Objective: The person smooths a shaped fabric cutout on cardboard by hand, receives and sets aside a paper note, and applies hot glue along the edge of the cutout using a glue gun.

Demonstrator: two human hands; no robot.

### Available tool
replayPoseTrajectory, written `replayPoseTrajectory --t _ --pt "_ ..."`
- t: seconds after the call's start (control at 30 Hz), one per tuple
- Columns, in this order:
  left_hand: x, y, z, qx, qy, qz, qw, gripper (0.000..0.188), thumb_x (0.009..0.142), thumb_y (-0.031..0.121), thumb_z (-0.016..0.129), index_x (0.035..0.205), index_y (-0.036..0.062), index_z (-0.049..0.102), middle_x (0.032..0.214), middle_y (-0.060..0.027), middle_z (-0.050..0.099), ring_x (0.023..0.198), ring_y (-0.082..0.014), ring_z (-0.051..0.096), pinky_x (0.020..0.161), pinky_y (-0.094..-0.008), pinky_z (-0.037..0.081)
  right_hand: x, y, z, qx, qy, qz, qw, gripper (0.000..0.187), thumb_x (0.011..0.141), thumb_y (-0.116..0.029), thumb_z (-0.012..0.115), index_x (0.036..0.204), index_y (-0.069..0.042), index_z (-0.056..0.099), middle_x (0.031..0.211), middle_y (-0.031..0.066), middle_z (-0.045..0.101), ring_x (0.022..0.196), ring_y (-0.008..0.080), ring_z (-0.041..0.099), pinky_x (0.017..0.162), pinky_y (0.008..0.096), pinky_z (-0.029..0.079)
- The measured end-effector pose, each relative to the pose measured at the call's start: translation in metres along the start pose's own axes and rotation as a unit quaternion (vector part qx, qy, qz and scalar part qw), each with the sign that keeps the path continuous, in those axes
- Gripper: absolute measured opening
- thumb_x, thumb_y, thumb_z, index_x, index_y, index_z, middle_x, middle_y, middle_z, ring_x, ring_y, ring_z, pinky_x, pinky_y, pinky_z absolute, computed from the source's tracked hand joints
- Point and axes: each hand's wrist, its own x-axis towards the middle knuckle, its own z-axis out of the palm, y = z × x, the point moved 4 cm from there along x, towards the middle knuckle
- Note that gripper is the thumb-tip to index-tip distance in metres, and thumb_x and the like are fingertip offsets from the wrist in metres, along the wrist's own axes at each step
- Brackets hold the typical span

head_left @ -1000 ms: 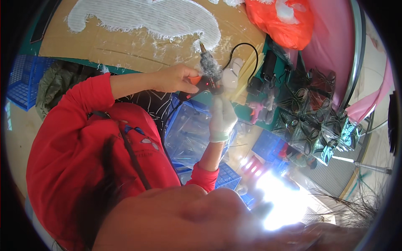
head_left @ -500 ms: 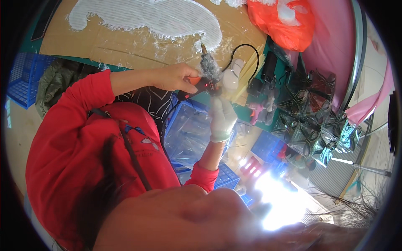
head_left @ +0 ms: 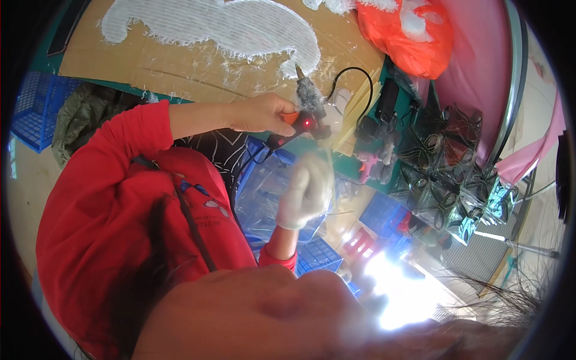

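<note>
My bare left hand (head_left: pixel 264 114) is closed around the orange-and-dark grip of a hot glue gun (head_left: pixel 309 122). A red light glows on the gun's body, and grey fluffy fibres cling around its nozzle. The metal tip points away from me, near the edge of a white shaggy-edged fabric piece (head_left: pixel 240 30) on a cardboard sheet (head_left: pixel 150 66). My right hand (head_left: pixel 306 189), in a white glove, is below the gun's rear and apart from it. Motion blurs its fingers. A thin pale stick (head_left: pixel 329 157) shows between the gun's rear and the glove; whether I hold it is unclear.
Pale yellowish sticks (head_left: pixel 355 129) lie right of the gun, by a black cable. A red plastic bag (head_left: pixel 414 36) is at the back right. Clear bags with black loops (head_left: pixel 447 162) hang at right. Blue crates (head_left: pixel 39 111) stand at left and below my hands.
My gloved right hand has drawn back toward me from the gun's rear. The glue gun in my left hand has shifted slightly to the right and nearer.
</note>
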Motion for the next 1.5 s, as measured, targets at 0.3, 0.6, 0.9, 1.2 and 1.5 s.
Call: replayPoseTrajectory --t 0.3,0.6,0.9,1.2,1.5 --pt "0.011 0.006 0.011 0.071 -0.032 -0.026 0.997 0.027 0.083 0.006 0.064 0.109 -0.0021 0.061 0.1 -0.0055 0.065 0.091 -0.0104 0.058 0.084 -0.0258 0.046 0.008 0.071 0.062 0.366 0.02 0.385 0.847 0.028 0.084 -0.021 0.065 0.098 0.002 0.057 0.089 0.004 0.06 0.075 0.0107 0.054 0.068 0.0246 0.043" --pt "0.026 0.098 -0.05 0.485 0.029 -0.016 0.874 0.022 0.078 0.018 0.068 0.094 0.0028 0.068 0.086 -0.0089 0.068 0.081 -0.0147 0.064 0.074 -0.0288 0.048 0.05 0.086 0.063 0.367 0.026 0.343 0.864 0.016 0.084 -0.013 0.06 0.091 0.001 0.058 0.083 0.0055 0.062 0.073 0.0133 0.057 0.067 0.0263 0.045" --pt "0.093 0.094 -0.116 0.572 0.127 0.127 0.8 0.014 0.078 0.016 0.065 0.088 0.0049 0.067 0.086 -0.0062 0.066 0.081 -0.0199 0.062 0.072 -0.0347 0.048 0.056 0.104 0.087 0.277 -0.06 0.429 0.857 0.021 0.085 -0.013 0.063 0.099 0.003 0.061 0.084 0.0037 0.063 0.07 0.0077 0.056 0.059 0.02 0.044" --pt "0.09 0.078 -0.12 0.603 0.074 0.128 0.784 0.015 0.073 0.01 0.069 0.087 0.0065 0.067 0.092 -0.0033 0.061 0.093 -0.0221 0.056 0.078 -0.0347 0.045 0.055 0.12 0.098 0.335 -0.069 0.423 0.839 0.023 0.084 -0.004 0.063 0.105 0.006 0.058 0.091 0.0055 0.062 0.079 0.0108 0.059 0.07 0.0243 0.05" --pt "0.09 0.073 -0.123 0.621 0.072 0.132 0.769 0.018 0.072 0.01 0.07 0.089 0.0069 0.068 0.094 -0.0045 0.06 0.095 -0.0231 0.055 0.081 -0.0354 0.044 0.056 0.122 0.104 0.315 -0.06 0.428 0.845 0.026 0.084 -0.005 0.063 0.107 0.006 0.057 0.091 0.0062 0.062 0.077 0.0104 0.058 0.068 0.024 0.049"
